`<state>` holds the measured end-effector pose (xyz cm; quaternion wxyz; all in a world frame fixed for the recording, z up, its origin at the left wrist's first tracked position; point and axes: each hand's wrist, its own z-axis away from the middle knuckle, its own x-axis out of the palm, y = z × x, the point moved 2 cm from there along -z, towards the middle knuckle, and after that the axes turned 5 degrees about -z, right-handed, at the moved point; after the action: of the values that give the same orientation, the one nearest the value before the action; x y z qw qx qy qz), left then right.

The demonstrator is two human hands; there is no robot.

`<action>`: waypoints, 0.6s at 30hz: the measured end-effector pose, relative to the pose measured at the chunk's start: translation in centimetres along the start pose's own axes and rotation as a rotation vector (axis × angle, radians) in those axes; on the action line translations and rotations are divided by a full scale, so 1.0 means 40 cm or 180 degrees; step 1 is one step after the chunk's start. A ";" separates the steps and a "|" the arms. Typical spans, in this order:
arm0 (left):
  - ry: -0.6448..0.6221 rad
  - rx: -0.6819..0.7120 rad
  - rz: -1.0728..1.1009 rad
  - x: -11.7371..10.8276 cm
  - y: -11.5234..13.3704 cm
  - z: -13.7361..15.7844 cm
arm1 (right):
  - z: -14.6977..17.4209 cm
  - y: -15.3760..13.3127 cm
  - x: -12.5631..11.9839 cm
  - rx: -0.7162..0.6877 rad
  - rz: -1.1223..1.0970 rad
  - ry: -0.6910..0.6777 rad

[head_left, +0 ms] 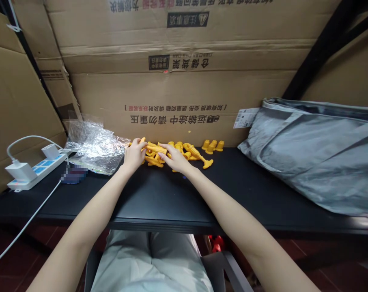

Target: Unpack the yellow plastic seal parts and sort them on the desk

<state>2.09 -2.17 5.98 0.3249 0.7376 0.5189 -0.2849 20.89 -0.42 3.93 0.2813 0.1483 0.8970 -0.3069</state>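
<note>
My left hand (135, 154) is closed on the left end of a yellow plastic piece (156, 149) at the back of the black table. The fingers of my right hand (176, 159) close on the piece's other end. Its exact kind cannot be made out. Beneath and around both hands lie several more yellow plastic parts (154, 161), partly hidden by the fingers. Just right of my right hand, a long yellow part with a T-shaped end (207, 163) lies on the table. Farther right stand several small yellow cup-like pieces (210, 147), grouped together.
Left of the hands lies crumpled clear plastic wrapping (95, 144). A white power strip (39, 167) with plugged-in chargers and a cable is at the far left. A large grey bag (311, 158) fills the right side. Cardboard (177, 89) walls the table's back.
</note>
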 end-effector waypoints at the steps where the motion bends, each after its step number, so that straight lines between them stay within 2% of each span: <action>1: -0.0014 0.0036 0.0019 0.003 -0.001 0.004 | 0.001 0.002 0.004 -0.0023 0.0027 -0.0011; 9: -0.0294 0.0074 -0.0125 -0.009 -0.007 0.011 | 0.007 0.011 -0.019 -0.0538 0.0391 0.0024; 18: -0.0292 0.0279 0.0040 -0.019 -0.001 0.007 | -0.001 -0.001 -0.040 -0.0840 0.1056 -0.0070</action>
<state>1.80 -2.82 6.36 0.3175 0.7405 0.4859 -0.3387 22.13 -0.56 4.92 0.3547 0.2524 0.8896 -0.1378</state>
